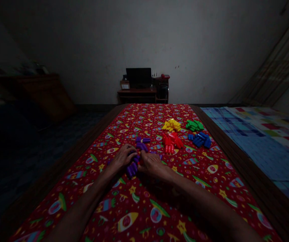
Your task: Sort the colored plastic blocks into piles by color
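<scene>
Glossy purple plastic pieces (132, 169) lie in a loose group near the middle of the red cloth. My left hand (126, 155) reaches in from the left, its fingers curled over purple pieces. From the other side my right hand (152, 163) comes close to it, thumb and fingers bent together; what is between them is hidden. More purple pieces (142, 147) lie just beyond the hands, and some show behind my right hand. A pile of red pieces (171, 141) sits to the right of that hand.
Behind the red pile are yellow pieces (171, 125) and green pieces (195, 125); blue pieces (200, 139) lie near the right edge. The patterned cloth (124, 222) covers a long table. A desk with a dark monitor (138, 78) stands against the wall. Checked bedding (262, 148) is at right.
</scene>
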Tool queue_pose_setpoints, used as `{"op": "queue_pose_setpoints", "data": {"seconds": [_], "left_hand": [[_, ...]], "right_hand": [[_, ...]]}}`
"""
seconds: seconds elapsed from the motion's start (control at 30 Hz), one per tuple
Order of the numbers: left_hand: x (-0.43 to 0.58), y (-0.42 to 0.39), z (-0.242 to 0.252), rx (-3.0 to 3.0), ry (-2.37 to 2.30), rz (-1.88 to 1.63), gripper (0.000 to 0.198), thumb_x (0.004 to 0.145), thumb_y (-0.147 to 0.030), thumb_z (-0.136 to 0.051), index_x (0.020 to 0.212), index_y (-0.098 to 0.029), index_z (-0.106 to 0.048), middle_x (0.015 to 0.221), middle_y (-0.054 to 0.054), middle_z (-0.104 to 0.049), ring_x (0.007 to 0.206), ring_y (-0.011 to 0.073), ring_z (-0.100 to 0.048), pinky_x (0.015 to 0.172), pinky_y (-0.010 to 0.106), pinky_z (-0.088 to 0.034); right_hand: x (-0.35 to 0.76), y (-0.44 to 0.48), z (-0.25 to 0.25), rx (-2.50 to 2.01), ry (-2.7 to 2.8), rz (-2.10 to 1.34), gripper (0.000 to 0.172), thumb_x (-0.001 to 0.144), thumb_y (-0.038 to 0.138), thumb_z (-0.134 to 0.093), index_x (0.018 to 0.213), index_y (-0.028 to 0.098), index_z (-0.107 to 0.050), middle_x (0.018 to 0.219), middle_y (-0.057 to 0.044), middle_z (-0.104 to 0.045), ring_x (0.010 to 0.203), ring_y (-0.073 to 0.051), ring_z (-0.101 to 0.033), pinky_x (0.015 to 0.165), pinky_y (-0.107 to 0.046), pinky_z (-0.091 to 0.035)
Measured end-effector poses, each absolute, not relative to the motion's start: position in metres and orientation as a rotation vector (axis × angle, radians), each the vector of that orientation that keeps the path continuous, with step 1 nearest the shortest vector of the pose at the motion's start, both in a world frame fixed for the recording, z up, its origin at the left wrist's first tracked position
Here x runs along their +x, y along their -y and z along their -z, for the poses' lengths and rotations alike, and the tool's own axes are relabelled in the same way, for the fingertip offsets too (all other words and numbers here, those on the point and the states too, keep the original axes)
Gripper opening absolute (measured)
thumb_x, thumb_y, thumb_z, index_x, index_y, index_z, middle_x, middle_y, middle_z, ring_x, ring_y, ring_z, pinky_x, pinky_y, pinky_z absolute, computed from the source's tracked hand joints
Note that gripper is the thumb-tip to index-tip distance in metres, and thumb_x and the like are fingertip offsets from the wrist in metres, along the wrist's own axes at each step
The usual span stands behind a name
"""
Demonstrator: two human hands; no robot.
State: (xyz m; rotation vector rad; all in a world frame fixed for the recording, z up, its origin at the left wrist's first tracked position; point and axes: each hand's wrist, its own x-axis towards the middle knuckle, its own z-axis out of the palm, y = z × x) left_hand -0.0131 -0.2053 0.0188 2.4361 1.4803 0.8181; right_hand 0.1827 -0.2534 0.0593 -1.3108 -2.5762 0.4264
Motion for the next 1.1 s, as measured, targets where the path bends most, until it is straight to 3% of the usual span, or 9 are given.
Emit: {"op": "queue_pose_setpoints", "data": {"seconds": [0.27, 0.53, 0.73, 0.9, 1.0, 1.1], "left_hand": [[-0.018, 0.21, -0.021, 2.647, -1.148, -0.63, 0.028, 0.081, -0.03, -0.063, 0.108, -0.026, -0.069, 0.129, 0.009, -0.058, 0.121, 0.0281, -0.048, 0.102, 0.048, -0.039], [-0.007, 0.222, -0.028, 2.742, -1.195, -0.629, 0.03, 0.086, -0.031, -0.059, 0.115, -0.023, -0.061, 0.117, 0.008, -0.065, 0.116, 0.0254, -0.052, 0.108, 0.051, -0.026], [-0.015, 0.221, -0.031, 2.685, -1.271, -0.641, 0.027, 0.09, -0.031, -0.052, 0.113, -0.021, -0.062, 0.11, 0.008, -0.066, 0.104, 0.0229, -0.058, 0.102, 0.045, -0.036], [-0.019, 0.213, -0.028, 2.571, -1.262, -0.661, 0.032, 0.084, -0.036, -0.06, 0.111, -0.022, -0.065, 0.115, 0.008, -0.066, 0.11, 0.0256, -0.056, 0.101, 0.044, -0.039], [-0.008, 0.218, -0.036, 2.445, -1.224, -0.744, 0.038, 0.084, -0.044, -0.057, 0.113, -0.022, -0.066, 0.119, 0.009, -0.065, 0.112, 0.0262, -0.057, 0.099, 0.041, -0.042], [0.009, 0.23, -0.047, 2.301, -1.24, -0.766, 0.039, 0.089, -0.047, -0.045, 0.105, -0.021, -0.068, 0.11, 0.007, -0.069, 0.1, 0.0234, -0.062, 0.089, 0.034, -0.049]], "right_hand": [[0.192, 0.237, -0.051, -1.32, 2.474, -0.518, 0.044, 0.079, 0.042, -0.062, 0.112, 0.016, -0.05, 0.095, -0.01, -0.067, 0.083, -0.024, -0.064, 0.065, -0.029, -0.039], [0.197, 0.224, -0.043, -1.202, 2.268, -0.723, 0.021, 0.078, 0.033, -0.06, 0.092, 0.02, -0.051, 0.076, 0.002, -0.054, 0.068, -0.013, -0.05, 0.057, -0.023, -0.032], [0.207, 0.22, -0.059, -1.239, 2.102, -0.959, 0.022, 0.075, 0.023, -0.056, 0.096, 0.021, -0.056, 0.064, 0.006, -0.049, 0.058, -0.01, -0.044, 0.051, -0.02, -0.029], [0.221, 0.213, -0.069, -1.083, 1.944, -1.083, 0.037, 0.077, 0.026, -0.057, 0.113, 0.017, -0.06, 0.074, 0.001, -0.061, 0.068, -0.013, -0.054, 0.058, -0.021, -0.038], [0.221, 0.211, -0.068, -1.016, 1.889, -1.092, 0.031, 0.075, 0.024, -0.056, 0.103, 0.014, -0.066, 0.083, -0.002, -0.067, 0.076, -0.016, -0.059, 0.065, -0.024, -0.042], [0.215, 0.212, -0.062, -0.951, 1.835, -1.136, 0.022, 0.077, 0.025, -0.054, 0.09, 0.013, -0.068, 0.08, -0.001, -0.067, 0.073, -0.016, -0.06, 0.065, -0.024, -0.044]]}}
